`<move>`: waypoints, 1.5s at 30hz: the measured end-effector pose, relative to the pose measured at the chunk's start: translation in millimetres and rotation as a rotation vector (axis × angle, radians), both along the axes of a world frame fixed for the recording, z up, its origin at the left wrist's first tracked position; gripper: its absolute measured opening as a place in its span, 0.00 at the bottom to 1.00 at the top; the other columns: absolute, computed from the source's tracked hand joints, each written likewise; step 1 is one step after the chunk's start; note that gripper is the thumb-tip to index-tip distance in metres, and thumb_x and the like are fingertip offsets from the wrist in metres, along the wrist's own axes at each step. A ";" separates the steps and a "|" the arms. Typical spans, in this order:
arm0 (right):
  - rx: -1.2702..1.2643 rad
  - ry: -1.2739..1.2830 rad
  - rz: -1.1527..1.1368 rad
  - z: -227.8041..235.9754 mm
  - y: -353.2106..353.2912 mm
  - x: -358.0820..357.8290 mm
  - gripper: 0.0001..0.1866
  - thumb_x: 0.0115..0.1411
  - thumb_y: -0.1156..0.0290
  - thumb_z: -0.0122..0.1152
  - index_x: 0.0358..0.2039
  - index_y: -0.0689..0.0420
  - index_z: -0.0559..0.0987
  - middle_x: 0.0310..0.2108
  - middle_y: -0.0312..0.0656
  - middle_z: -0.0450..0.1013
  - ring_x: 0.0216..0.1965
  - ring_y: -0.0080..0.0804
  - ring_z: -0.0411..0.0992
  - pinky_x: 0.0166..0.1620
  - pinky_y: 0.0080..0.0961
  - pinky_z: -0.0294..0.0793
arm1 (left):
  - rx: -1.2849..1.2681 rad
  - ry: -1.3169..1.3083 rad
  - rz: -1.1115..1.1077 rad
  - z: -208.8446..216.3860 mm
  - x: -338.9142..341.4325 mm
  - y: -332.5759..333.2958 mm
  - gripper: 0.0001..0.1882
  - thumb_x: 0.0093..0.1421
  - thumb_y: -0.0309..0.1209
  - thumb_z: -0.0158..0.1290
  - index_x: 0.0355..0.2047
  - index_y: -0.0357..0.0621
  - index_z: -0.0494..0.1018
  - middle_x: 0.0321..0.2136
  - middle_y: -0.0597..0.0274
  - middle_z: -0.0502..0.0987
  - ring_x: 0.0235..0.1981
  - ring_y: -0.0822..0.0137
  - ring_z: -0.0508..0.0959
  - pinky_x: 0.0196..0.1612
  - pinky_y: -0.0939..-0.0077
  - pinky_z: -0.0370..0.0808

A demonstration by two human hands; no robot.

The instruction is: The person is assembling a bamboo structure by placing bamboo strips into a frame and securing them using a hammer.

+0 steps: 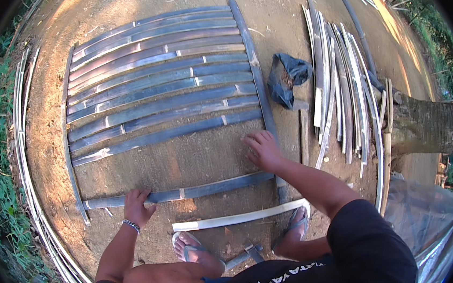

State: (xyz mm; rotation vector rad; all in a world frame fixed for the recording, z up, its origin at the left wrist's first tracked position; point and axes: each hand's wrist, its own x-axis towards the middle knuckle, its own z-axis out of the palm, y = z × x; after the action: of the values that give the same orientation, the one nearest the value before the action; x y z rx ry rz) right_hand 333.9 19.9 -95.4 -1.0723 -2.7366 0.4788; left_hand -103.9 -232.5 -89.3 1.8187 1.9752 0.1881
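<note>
A flat lattice of dark split-bamboo slats (169, 104) lies on the ground, its ends on a left rail (65, 128) and a right rail (260, 84). One separate bamboo slat (214, 187) spans the rails at the near end, with a wide gap beyond it. My left hand (137, 206) lies across this slat near its left end, fingers at the far edge and thumb at the near edge. Above the ground beside the right rail, my right hand (262, 148) has its fingers apart and slightly bent, holding nothing. A pale bamboo strip (238, 217) lies before my sandalled feet.
Right of the lattice sit an open black plastic bag (287, 79) and a hammer-like tool (303, 129). Beyond are piled bamboo strips (340, 88), a tree trunk (427, 126) and a plastic sheet (427, 221). Long strips (21, 132) border the left. Another tool (250, 254) lies between my feet.
</note>
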 end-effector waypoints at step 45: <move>-0.673 -0.370 0.036 70.6 -132.6 141.1 0.15 0.53 0.67 0.66 0.38 0.54 0.73 0.38 0.49 0.76 0.40 0.55 0.77 0.43 0.48 0.77 | -0.340 -0.549 -0.375 47.2 104.7 11.7 0.31 0.53 0.44 0.68 0.53 0.42 0.76 0.43 0.50 0.79 0.46 0.49 0.80 0.51 0.56 0.75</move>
State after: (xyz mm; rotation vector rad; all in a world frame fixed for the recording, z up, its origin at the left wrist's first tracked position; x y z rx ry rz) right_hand 475.0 -112.6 -24.8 -1.3569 -2.9809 1.4078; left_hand 0.9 -220.7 -42.1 1.6505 1.1903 0.1928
